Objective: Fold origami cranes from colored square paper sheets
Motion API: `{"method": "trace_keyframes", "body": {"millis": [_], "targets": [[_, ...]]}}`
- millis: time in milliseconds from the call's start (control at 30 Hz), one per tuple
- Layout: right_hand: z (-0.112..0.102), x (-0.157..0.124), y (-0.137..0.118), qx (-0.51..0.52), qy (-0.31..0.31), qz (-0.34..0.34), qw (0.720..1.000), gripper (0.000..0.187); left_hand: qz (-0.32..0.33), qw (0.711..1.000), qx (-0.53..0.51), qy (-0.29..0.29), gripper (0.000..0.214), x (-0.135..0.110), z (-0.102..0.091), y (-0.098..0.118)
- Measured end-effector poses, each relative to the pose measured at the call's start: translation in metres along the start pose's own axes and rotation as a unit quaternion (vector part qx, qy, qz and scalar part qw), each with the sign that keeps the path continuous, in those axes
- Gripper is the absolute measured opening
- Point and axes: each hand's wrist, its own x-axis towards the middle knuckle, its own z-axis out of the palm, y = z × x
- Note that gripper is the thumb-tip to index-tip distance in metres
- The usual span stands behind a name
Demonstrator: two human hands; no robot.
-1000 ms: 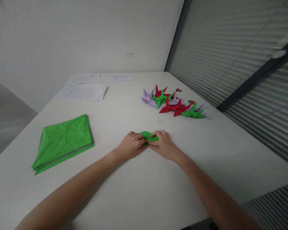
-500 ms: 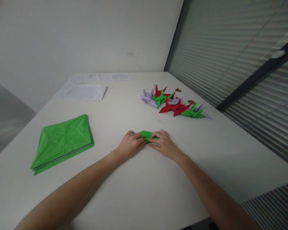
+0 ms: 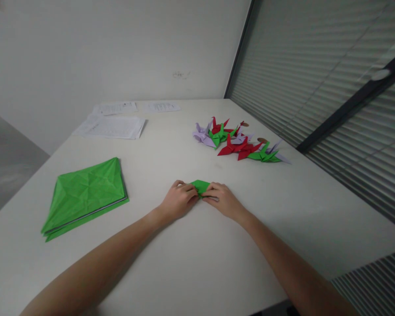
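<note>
A small piece of folded green origami paper (image 3: 200,186) lies on the white table in front of me, its near edge partly covered by my fingers. My left hand (image 3: 180,198) presses its left side, with the fingers curled together. From the right, my right hand (image 3: 222,200) grips the paper's near right edge, thumb and fingers closed on it. Beyond the hands, to the right, sits a cluster of folded paper cranes (image 3: 238,147) in red, green and lilac.
A stack of larger green paper (image 3: 88,188) with creased folds lies on the left of the table. Printed sheets (image 3: 113,127) rest at the back left. Brown round pieces (image 3: 262,140) lie beside the cranes. Window blinds (image 3: 316,74) border the right edge.
My right hand's fingers have drawn closer together and slid slightly toward the left along the paper, uncovering its far right corner. The left hand stays nearly in place.
</note>
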Motion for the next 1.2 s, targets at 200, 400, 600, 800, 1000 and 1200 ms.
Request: {"method": "trace_keyframes", "body": {"millis": [200, 400, 600, 800, 1000, 1200], "targets": [[0.0, 0.001, 0.005, 0.018, 0.008, 0.044, 0.999, 0.01, 0.014, 0.999, -0.053, 0.007, 0.012, 0.0, 0.002, -0.001], [-0.008, 0.0, 0.01, 0.024, -0.015, 0.058, 0.998, 0.011, -0.004, 0.995, -0.101, 0.016, 0.012, 0.0, 0.004, -0.003], [-0.01, 0.0, 0.01, 0.038, -0.02, 0.069, 0.997, 0.013, -0.021, 0.994, -0.105, 0.012, 0.012, 0.001, 0.003, -0.003], [-0.004, 0.0, 0.007, -0.007, 0.005, 0.096, 0.995, 0.012, -0.022, 0.993, -0.116, 0.01, 0.012, 0.001, 0.002, -0.002], [0.004, 0.0, 0.006, -0.037, 0.042, 0.144, 0.988, 0.018, -0.036, 0.99, -0.137, 0.008, 0.011, 0.002, 0.002, -0.001], [0.007, -0.001, 0.008, -0.055, 0.048, 0.161, 0.984, 0.026, -0.037, 0.99, -0.134, 0.025, 0.01, 0.003, 0.003, -0.001]]}}
